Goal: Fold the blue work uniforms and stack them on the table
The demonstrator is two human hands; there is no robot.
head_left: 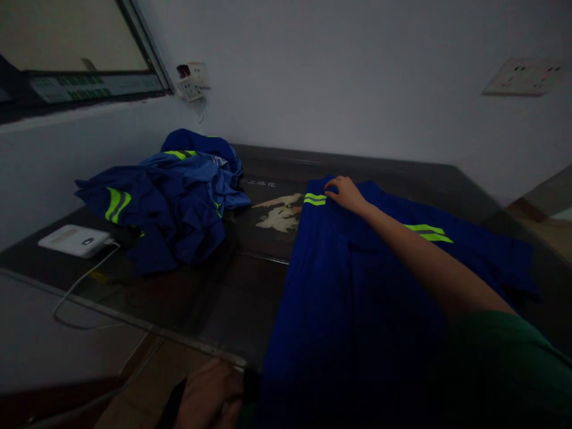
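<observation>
A dark blue work garment [322,256] with yellow-green and grey reflective bands is spread on the right side of the table and hangs toward me over its near edge. My right hand [343,192] rests on the garment's far end, beside a reflective band [315,199]. Its fingers are bent and a little apart, touching the cloth. Low in the view, just off the table's near edge, is my left hand [208,393], its fingers curled. Shadow hides whatever it may hold.
A heap of crumpled blue garments [179,202] lies at the table's left. A white device [74,240] with a cable [74,286] sits near the left corner. The dark table [223,298] stands against a wall with sockets [192,83]; a window [80,47] is at upper left.
</observation>
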